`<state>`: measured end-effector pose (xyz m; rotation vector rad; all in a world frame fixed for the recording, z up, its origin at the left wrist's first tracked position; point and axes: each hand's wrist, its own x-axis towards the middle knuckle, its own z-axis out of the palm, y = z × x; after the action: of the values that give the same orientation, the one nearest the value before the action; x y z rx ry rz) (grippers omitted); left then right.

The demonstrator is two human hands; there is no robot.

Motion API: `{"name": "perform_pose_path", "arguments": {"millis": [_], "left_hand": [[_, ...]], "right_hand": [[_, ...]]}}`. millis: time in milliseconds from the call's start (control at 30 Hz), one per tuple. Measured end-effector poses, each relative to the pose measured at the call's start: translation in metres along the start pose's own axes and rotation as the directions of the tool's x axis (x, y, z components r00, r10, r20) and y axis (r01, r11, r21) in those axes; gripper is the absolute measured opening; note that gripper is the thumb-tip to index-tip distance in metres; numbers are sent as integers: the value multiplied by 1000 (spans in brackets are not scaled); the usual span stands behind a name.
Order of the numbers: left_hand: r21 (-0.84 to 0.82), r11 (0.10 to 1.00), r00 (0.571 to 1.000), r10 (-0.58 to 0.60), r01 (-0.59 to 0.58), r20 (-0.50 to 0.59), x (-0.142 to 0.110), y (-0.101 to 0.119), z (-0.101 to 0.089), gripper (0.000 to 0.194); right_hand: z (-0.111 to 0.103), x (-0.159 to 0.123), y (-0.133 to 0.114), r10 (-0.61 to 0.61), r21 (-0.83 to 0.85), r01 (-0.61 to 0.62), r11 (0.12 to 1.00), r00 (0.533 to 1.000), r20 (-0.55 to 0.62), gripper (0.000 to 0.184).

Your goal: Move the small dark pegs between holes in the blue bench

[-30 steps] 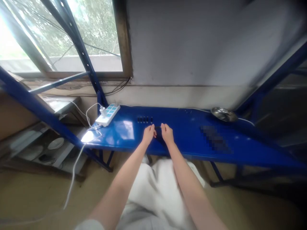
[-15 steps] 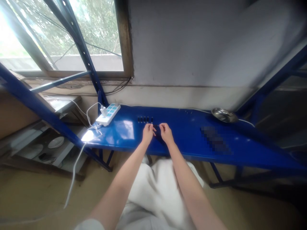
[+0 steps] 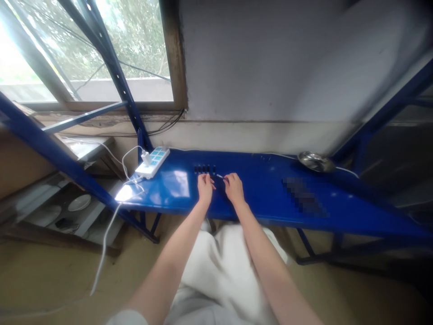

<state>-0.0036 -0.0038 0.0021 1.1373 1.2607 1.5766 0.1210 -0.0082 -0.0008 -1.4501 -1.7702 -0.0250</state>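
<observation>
My right hand (image 3: 234, 187) pinches the right end of a slim, pale rod (image 3: 219, 176), material unclear, best held steady; whether my left hand (image 3: 204, 186) grips anything, I cannot tell.

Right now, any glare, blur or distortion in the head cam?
Head view: window washed out toward its left; bright glare patches on the blue table, left of the left hand; thin object at the right hand too small and soft to identify; dark item pixelated; far right in shadow.
</observation>
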Motion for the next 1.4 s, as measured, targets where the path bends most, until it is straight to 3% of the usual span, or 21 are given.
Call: {"name": "perform_pose_path", "arguments": {"millis": [100, 267, 633, 733, 800, 900, 1033, 1233, 1400], "left_hand": [[38, 999, 995, 10, -14, 103, -1, 3, -1, 23], [22, 1000, 971, 3, -8, 239, -3, 6, 0, 23], [-6, 1000, 955, 10, -8, 298, -6, 9, -3, 19], [-41, 999, 965, -14, 26, 262, -6, 8, -1, 17], [-22, 998, 969, -44, 51, 242, -6, 8, 0, 16], [31, 997, 967, -77, 71, 241, -6, 9, 0, 16], [86, 993, 955, -100, 79, 278, -8, 14, -1, 16], [118, 988, 945, -128, 97, 300, -9, 16, -2, 16], [129, 985, 944, -151, 117, 293, -8, 13, 0, 18]], "right_hand": [[-2, -1, -1, 14, 117, -12, 993, 1000, -14, 23], [-6, -3, -7, -36, 260, -11, 966, 984, 177, 24], [-4, -2, -5, -78, 277, -3, 961, 957, 281, 23], [-5, -1, -7, -8, 274, -62, 960, 969, 246, 20], [-7, 3, -5, 107, 293, -165, 942, 973, 205, 20], [-12, 18, 8, 302, 304, -331, 893, 943, 139, 23], [-18, 51, 44, 434, 218, -444, 869, 896, 95, 19], [-16, 87, 96, 435, -67, -430, 900, 890, 132, 11], [-6, 92, 112, 378, -163, -350, 923, 903, 204, 11]]}}
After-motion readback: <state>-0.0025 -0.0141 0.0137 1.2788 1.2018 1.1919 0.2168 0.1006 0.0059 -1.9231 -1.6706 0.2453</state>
